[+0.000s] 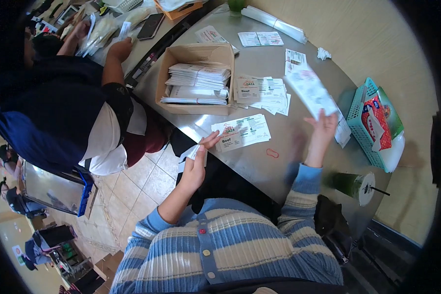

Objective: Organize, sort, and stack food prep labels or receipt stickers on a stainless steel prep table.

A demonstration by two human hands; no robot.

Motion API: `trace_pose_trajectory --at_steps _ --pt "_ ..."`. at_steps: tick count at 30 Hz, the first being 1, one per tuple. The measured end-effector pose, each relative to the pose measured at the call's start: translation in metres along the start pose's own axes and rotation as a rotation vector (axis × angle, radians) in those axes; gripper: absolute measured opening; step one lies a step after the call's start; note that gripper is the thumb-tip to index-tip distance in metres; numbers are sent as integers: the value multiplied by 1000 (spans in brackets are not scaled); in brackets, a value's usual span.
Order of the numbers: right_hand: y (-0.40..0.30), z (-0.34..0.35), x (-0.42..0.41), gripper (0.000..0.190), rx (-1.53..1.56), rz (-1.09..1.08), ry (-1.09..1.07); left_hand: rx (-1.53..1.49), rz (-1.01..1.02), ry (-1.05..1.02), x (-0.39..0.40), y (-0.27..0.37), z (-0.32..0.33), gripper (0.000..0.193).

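Note:
My left hand [196,165] holds a small folded piece of white paper or labels [189,156] at the table's near edge, its fingers reaching towards a stack of printed labels [242,132]. At the right, my right hand [322,126] grips one end of a blurred white printed label [310,90] above the metal table. Behind the near stack lies a looser, fanned pile of labels [266,92], beside an open cardboard box [194,109] with banded bundles of labels [198,77] inside. A red rubber band [272,153] lies on the table between my hands.
A teal plastic basket [358,126] with a tissue pack stands at the right, near a lidded green drink [352,185]. More labels [261,38] and a rolled plastic bundle [275,24] lie at the back. A co-worker [58,110] sits close at the left, handling plastic bags.

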State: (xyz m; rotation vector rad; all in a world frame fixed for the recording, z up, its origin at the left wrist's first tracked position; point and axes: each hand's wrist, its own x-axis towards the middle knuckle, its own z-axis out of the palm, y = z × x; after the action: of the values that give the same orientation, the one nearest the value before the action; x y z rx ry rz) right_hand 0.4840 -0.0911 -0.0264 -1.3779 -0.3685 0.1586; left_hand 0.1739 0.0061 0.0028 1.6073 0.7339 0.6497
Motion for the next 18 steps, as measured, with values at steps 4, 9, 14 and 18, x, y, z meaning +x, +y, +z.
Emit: trace_pose_trajectory --at_steps 4,9,14,18 --pt "10 -36 17 19 -411 22 117 99 -15 -106 -6 10 -10 54" --pt "29 -19 14 22 -380 194 -283 -136 -231 -170 -17 19 -14 60" --pt "42 24 14 25 -447 302 -497 -262 -212 -220 -14 28 -13 62" --pt "18 58 -9 24 -900 -555 -28 -247 -229 -193 -7 43 -9 60"
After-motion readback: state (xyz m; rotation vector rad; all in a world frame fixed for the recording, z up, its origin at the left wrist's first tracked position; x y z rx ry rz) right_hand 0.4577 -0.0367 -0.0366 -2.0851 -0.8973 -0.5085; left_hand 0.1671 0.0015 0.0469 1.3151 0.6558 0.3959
